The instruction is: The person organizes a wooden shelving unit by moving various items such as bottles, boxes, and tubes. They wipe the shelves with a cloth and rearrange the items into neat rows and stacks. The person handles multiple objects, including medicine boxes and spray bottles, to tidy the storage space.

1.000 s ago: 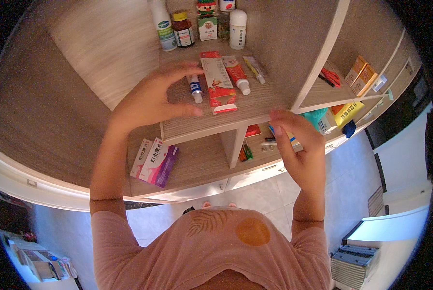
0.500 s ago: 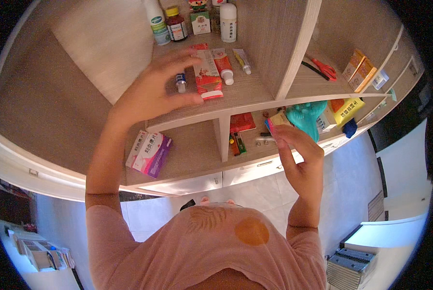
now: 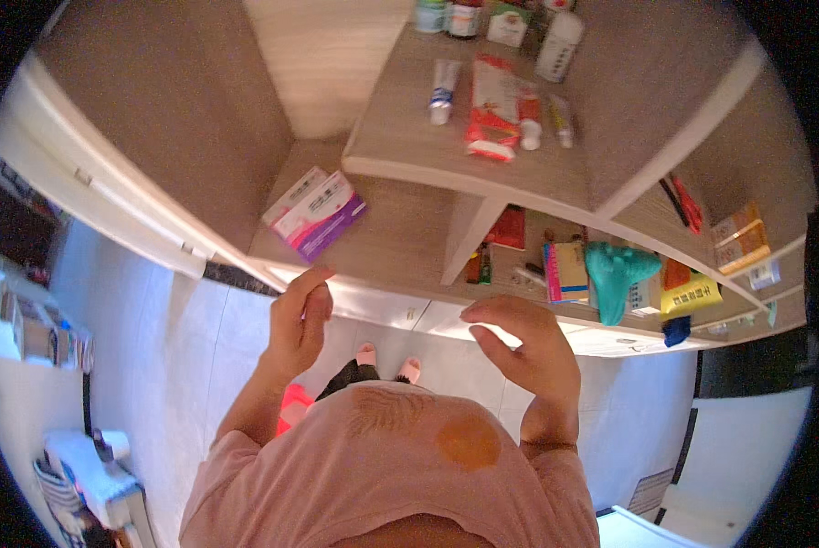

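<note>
My left hand [image 3: 301,320] is drawn back just in front of the lower shelf's edge, below two overlapping white, pink and purple boxes [image 3: 316,215]. Its fingers are loosely bent, and nothing shows in them. My right hand [image 3: 530,349] hovers before the white drawer fronts, thumb apart from its curved fingers, holding nothing. Beyond it, a yellow box with a pink and blue side [image 3: 566,272] stands in the lower compartment beside a teal plastic bag [image 3: 618,274]. On the upper shelf lie a blue-and-white tube [image 3: 442,93], a red box [image 3: 495,105], an orange-red tube [image 3: 530,117] and a yellowish tube [image 3: 561,122].
Bottles and a white roll-on style container [image 3: 560,46] stand at the back. A divider [image 3: 475,239] splits the lower shelf. To the right are red-handled scissors [image 3: 687,203], orange boxes [image 3: 740,237] and a yellow packet [image 3: 691,294]. Something bright pink [image 3: 294,406] shows beside my left forearm.
Both hands have pulled back toward my body, the left from around the red box, the right from the small coloured box. The view has shifted, showing the shelves farther up.
</note>
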A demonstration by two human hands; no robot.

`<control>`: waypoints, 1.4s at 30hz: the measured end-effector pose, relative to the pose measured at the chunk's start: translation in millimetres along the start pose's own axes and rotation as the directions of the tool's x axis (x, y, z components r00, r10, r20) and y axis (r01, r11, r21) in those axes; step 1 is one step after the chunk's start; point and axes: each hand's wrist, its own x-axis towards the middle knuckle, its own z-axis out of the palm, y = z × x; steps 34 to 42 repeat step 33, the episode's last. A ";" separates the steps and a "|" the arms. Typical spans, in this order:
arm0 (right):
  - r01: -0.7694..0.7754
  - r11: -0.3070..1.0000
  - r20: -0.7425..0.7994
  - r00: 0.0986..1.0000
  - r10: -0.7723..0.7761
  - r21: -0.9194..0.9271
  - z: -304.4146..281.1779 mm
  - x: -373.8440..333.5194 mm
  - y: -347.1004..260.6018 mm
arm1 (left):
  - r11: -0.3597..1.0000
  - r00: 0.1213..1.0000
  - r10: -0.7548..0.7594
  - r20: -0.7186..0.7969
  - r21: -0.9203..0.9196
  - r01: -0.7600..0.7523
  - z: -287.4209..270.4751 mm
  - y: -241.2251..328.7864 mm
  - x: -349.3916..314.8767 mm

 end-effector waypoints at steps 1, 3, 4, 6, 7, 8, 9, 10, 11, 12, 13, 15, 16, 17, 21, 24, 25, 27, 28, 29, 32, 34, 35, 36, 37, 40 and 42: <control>0.006 0.999 0.125 0.992 0.000 -0.047 8.5 -1.3 5.8 | 0.992 0.999 -0.036 0.016 0.118 0.034 -2.2 -0.9 -10.4; 0.030 0.999 0.247 0.969 -0.019 -0.039 29.3 1.3 13.1 | 0.973 0.998 -0.062 0.007 0.225 0.059 -2.5 -3.6 -29.4; 0.040 0.999 0.304 0.952 -0.027 -0.036 41.2 2.7 16.7 | 0.955 0.994 -0.074 0.076 0.291 0.049 -8.3 -7.0 -42.1; 0.027 1.000 0.348 0.937 -0.028 0.008 68.2 12.5 27.6 | 0.857 0.949 -0.052 0.311 0.502 -0.117 -21.0 -20.4 -61.6; 0.017 0.999 0.354 0.935 -0.027 0.031 82.3 19.5 31.0 | 0.858 0.927 -0.132 0.351 0.508 -0.070 -24.3 -23.3 -71.5; 0.007 0.999 0.361 0.932 -0.025 0.050 96.4 27.2 32.6 | 0.858 0.897 -0.208 0.390 0.513 -0.024 -28.6 -26.1 -81.3; -0.013 0.999 0.361 0.933 -0.001 0.036 108.3 34.7 32.8 | 0.854 0.858 -0.279 0.431 0.521 0.016 -33.4 -27.7 -89.0; -0.037 0.999 0.358 0.933 0.026 0.022 119.3 40.9 32.6 | 0.882 0.891 -0.285 0.354 0.460 0.099 -35.2 -27.8 -94.5; -0.059 0.998 0.350 0.935 0.053 0.007 132.0 46.2 30.8 | 0.905 0.915 -0.293 0.278 0.389 0.171 -37.0 -28.8 -97.1; -0.035 0.999 0.374 0.927 0.023 0.025 144.9 48.5 28.1 | 0.923 0.934 -0.299 0.197 0.309 0.230 -40.9 -32.8 -99.0; -0.016 0.999 0.394 0.919 -0.003 0.043 157.8 46.0 24.4 | 0.938 0.944 -0.308 0.114 0.203 0.282 -45.3 -58.4 -107.6; -0.008 0.999 0.491 0.871 -0.017 0.048 177.7 40.6 10.1 | 0.923 0.923 -0.380 -0.054 -0.094 0.374 -46.3 -106.8 -109.7; -0.005 0.996 0.481 0.876 -0.038 0.088 183.8 33.0 1.8 | 0.891 0.900 -0.419 -0.116 -0.244 0.383 -50.4 -117.9 -100.0; -0.044 0.990 0.528 0.848 -0.034 0.134 186.9 26.5 -4.7 | 0.939 0.925 -0.343 -0.162 -0.082 0.333 -54.4 -117.8 -79.3; -0.211 0.977 0.683 0.713 0.156 -0.003 200.3 -4.3 -6.3 | 0.906 0.968 0.018 -0.250 0.415 0.090 -56.2 -167.7 -8.8; -0.220 0.975 0.683 0.715 0.148 0.019 190.6 -32.2 1.8 | 0.825 0.966 0.062 -0.252 0.557 0.092 -53.3 -197.9 35.0; -0.220 0.975 0.684 0.713 0.155 0.008 186.5 -41.6 7.6 | 0.790 0.972 0.004 -0.234 0.597 0.140 -52.9 -214.0 44.4; -0.239 0.971 0.666 0.724 0.181 -0.005 174.7 -61.3 17.0 | 0.767 0.967 -0.158 -0.198 0.592 0.247 -57.8 -229.3 54.4; -0.255 0.967 0.647 0.736 0.201 -0.011 165.8 -70.0 18.5 | 0.775 0.950 -0.259 -0.177 0.549 0.314 -58.7 -231.8 59.3; -0.271 0.963 0.631 0.745 0.218 -0.013 159.3 -78.4 22.6 | 0.768 0.920 -0.361 -0.150 0.511 0.385 -59.1 -230.1 63.6; -0.361 0.931 0.582 0.746 0.325 -0.056 151.0 -100.9 41.7 | 0.889 0.916 -0.402 -0.018 0.233 0.395 -64.6 -251.2 78.4; -0.349 0.934 0.588 0.742 0.323 -0.072 149.7 -101.8 46.1 | 0.918 0.923 -0.385 0.016 0.113 0.381 -73.0 -276.9 74.3; -0.349 0.934 0.588 0.742 0.323 -0.072 149.7 -101.8 46.1 | 0.918 0.923 -0.385 0.016 0.113 0.381 -73.0 -276.9 74.3; -0.349 0.934 0.588 0.742 0.323 -0.072 149.7 -101.8 46.1 | 0.918 0.923 -0.385 0.016 0.113 0.381 -73.0 -276.9 74.3; -0.349 0.934 0.588 0.742 0.323 -0.072 149.7 -101.8 46.1 | 0.918 0.923 -0.385 0.016 0.113 0.381 -73.0 -276.9 74.3; -0.349 0.934 0.588 0.742 0.323 -0.072 149.7 -101.8 46.1 | 0.918 0.923 -0.385 0.016 0.113 0.381 -73.0 -276.9 74.3; -0.349 0.934 0.588 0.742 0.323 -0.072 149.7 -101.8 46.1 | 0.918 0.923 -0.385 0.016 0.113 0.381 -73.0 -276.9 74.3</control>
